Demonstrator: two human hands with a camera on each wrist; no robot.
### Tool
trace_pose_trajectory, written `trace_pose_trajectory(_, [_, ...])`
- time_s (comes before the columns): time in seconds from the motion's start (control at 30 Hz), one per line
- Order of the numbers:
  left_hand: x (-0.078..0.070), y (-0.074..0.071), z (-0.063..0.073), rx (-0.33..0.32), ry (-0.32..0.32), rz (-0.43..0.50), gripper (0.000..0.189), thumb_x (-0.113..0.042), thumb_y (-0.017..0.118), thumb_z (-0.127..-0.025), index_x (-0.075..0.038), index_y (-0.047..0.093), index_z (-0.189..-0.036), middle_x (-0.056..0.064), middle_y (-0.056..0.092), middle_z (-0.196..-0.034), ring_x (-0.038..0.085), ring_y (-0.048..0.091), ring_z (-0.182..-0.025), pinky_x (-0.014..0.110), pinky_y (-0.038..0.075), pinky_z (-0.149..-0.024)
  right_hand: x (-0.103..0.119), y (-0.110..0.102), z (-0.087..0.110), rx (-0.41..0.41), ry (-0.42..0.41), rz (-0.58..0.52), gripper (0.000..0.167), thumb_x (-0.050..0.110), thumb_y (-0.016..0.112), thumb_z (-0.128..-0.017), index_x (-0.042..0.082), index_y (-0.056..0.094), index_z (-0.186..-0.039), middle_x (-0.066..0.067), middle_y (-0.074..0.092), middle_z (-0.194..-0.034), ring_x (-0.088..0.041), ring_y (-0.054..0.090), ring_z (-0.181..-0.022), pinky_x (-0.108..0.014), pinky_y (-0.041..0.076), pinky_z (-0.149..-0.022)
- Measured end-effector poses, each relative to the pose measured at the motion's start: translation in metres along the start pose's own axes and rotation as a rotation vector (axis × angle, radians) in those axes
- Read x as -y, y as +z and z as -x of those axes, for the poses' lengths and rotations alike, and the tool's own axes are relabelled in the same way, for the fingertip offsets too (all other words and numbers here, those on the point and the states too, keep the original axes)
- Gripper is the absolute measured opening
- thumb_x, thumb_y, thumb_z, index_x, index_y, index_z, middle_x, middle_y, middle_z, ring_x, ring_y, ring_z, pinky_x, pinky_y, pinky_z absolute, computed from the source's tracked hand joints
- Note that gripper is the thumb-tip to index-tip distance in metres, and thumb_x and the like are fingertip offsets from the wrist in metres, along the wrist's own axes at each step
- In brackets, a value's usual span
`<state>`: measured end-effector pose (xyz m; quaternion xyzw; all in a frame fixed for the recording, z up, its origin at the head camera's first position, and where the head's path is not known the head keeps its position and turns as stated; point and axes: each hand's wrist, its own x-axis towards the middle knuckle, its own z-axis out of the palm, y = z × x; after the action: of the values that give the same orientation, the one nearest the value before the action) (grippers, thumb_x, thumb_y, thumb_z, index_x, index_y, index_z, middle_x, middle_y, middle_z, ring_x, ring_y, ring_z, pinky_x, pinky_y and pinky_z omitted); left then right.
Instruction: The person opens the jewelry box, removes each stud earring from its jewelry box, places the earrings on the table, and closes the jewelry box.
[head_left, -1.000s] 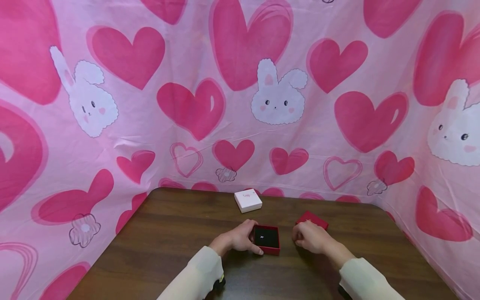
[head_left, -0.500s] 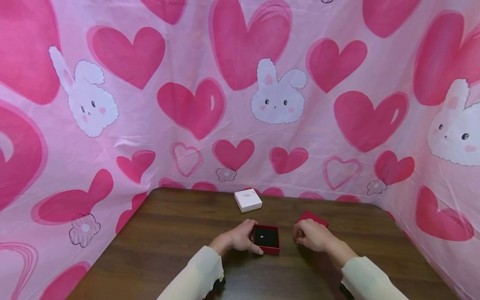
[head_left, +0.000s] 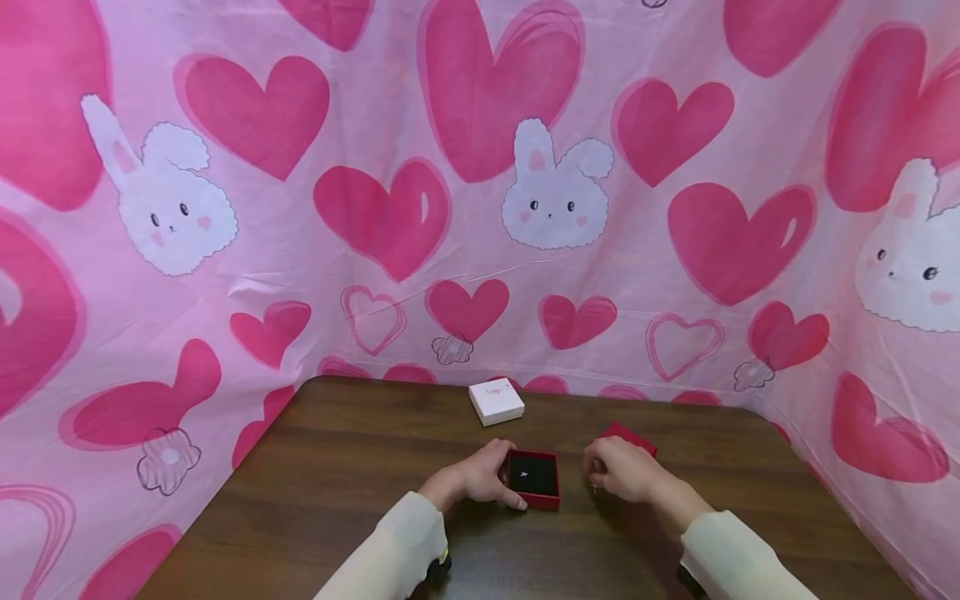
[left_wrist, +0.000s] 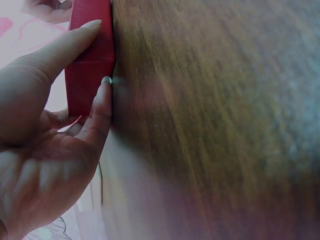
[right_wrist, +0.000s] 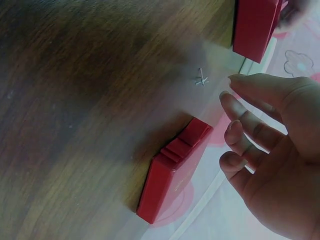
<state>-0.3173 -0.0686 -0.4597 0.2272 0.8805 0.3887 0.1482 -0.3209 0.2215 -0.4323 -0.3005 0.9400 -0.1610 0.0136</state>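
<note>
My left hand (head_left: 483, 475) grips an uncovered red jewellery box (head_left: 543, 502) by its left side, thumb along the near wall and fingers round the back. Black padding (head_left: 538, 479) fills the box, and one small silver star-shaped stud earring (head_left: 523, 474) sits in it. My right hand (head_left: 624, 471) hovers to the right of the box, fingers loosely bent. In the right wrist view, a silver star-shaped stud earring (right_wrist: 201, 80) lies on the table just beyond the thumb and index fingertips, apart from them. The red lid (right_wrist: 172, 172) with its bow rests beside that hand.
A white square box (head_left: 497, 402) stands further back on the brown wooden table (head_left: 337, 467). Pink cloth (head_left: 480, 250) printed with hearts and rabbits hangs behind the table and along both sides.
The right hand has shifted slightly, and the loose earring has come into sight under its fingertips. The left hand and the red box have stayed still.
</note>
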Motion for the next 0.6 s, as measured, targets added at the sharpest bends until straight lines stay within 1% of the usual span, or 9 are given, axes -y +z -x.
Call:
trace_pose_trajectory(0.3, [0.000,0.000,-0.003,-0.001,-0.008,-0.002,0.062,-0.018,0.092,-0.075,-0.011,0.053,-0.122,0.000,0.050,-0.108,0.016,0.051,-0.097,0.034,0.047,-0.091,0.009,-0.006,-0.004,0.010,-0.040,-0.018,0.010,0.010,0.079,-0.087,0.016,0.071,-0.087,0.012,0.057,-0.077,-0.009,0.051,-0.070,-0.029,0.046,-0.060])
trace_pose_trajectory(0.5, [0.000,0.000,-0.004,0.002,-0.017,0.002,0.062,-0.019,0.092,-0.075,-0.011,0.053,-0.123,0.000,0.050,-0.109,0.017,0.051,-0.099,0.035,0.048,-0.092,0.015,-0.007,-0.008,0.029,-0.032,-0.048,0.009,0.010,0.079,-0.088,0.015,0.072,-0.092,0.010,0.059,-0.081,-0.010,0.053,-0.071,-0.028,0.049,-0.061])
trace_pose_trajectory(0.6, [-0.001,-0.001,-0.004,0.001,-0.018,0.003,0.062,-0.019,0.092,-0.076,-0.011,0.053,-0.123,0.000,0.050,-0.109,0.017,0.051,-0.099,0.035,0.048,-0.092,0.016,-0.005,-0.011,0.031,-0.022,-0.038,0.011,0.011,0.080,-0.087,0.016,0.072,-0.092,0.010,0.060,-0.082,-0.011,0.054,-0.073,-0.029,0.049,-0.063])
